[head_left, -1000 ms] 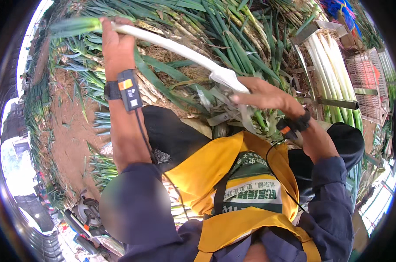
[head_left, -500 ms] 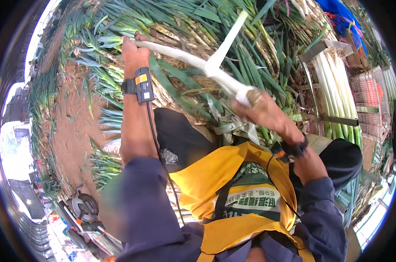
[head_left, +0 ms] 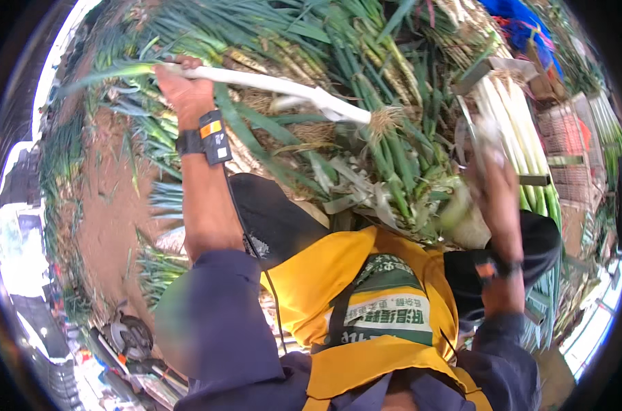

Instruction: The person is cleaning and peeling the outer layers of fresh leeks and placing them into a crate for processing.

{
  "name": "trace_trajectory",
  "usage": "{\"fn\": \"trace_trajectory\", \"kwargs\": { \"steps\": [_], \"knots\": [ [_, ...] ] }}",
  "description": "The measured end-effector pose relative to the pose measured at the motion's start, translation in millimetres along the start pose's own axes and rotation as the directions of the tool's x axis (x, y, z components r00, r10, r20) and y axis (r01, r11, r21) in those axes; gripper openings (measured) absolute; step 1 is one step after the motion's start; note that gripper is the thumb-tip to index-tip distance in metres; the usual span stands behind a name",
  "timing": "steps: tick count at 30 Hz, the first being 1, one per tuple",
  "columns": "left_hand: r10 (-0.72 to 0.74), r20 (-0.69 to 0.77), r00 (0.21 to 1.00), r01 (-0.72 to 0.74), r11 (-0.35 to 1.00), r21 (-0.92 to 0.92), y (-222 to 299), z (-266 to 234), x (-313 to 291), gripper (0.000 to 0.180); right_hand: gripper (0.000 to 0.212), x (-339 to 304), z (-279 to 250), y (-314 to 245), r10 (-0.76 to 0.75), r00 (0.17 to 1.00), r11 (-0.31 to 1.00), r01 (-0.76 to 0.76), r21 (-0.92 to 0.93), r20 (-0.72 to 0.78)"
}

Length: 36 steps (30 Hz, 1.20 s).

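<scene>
A long scallion (head_left: 276,83) with a smooth white stalk stretches across the view, held near its green leaves by my closed left hand (head_left: 186,88). Its root end (head_left: 386,122), with roots still on, points right over the leafy heap. A loose white strip hangs beside the stalk. Over on the right, my right hand (head_left: 492,181) is smeared by motion beside a metal rack (head_left: 489,72). A blurred pale green-white piece (head_left: 456,207) shows just below that hand; whether the fingers hold it is unclear. White-stalked scallions (head_left: 509,123) lie together in the rack.
Unpeeled scallions (head_left: 276,38) with soil on their stalks cover the far ground. Stripped leaves and skins (head_left: 359,198) lie before my knees. A pink crate (head_left: 563,140) stands right of the rack, blue sheeting (head_left: 527,27) behind. Bare earth (head_left: 108,219) shows at left.
My right hand has left the scallion's root end and swung right toward the rack. A white strip that stuck up from the stalk is now down. My left hand shifted slightly left, still gripping.
</scene>
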State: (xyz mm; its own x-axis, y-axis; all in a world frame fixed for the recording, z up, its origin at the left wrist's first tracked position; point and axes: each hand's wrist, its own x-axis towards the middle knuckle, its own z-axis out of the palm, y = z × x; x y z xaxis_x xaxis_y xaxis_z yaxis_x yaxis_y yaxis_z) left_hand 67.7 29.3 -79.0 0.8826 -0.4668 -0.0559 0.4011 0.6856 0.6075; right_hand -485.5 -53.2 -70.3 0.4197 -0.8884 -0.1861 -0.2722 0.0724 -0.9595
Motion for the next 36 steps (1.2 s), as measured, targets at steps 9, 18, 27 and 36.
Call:
{"fn": "trace_trajectory", "kwargs": {
  "steps": [9, 18, 27, 36],
  "knots": [
    [-0.087, 0.529, 0.844, 0.294, 0.901, -0.319, 1.3, 59.3, -43.9, 0.05, 0.066, 77.5, 95.5, -38.8, -0.266, 0.849, 0.963, 0.259, 0.079, 0.456],
    [-0.102, 0.549, 0.83, 0.207, 0.969, -0.133, -5.4, 60.3, -31.3, 0.05, 0.04, 87.2, 139.3, -24.8, -0.642, 0.405, 0.523, 0.852, -0.014, 0.651],
    [0.159, 0.155, 0.975, -0.185, 0.969, 0.166, -0.6, 54.4, -27.3, 0.041, 0.013, 16.1, 103.1, 63.3, -0.527, 0.633, 0.342, 0.769, -0.54, 0.567],
    [0.065, 0.271, 0.96, -0.097, 0.99, 0.104, 14.1, 34.2, -14.1, 0.039, 0.063, 34.8, 58.6, 53.5, -0.015, 0.794, 0.487, 0.536, -0.689, 0.607]
  ]
}}
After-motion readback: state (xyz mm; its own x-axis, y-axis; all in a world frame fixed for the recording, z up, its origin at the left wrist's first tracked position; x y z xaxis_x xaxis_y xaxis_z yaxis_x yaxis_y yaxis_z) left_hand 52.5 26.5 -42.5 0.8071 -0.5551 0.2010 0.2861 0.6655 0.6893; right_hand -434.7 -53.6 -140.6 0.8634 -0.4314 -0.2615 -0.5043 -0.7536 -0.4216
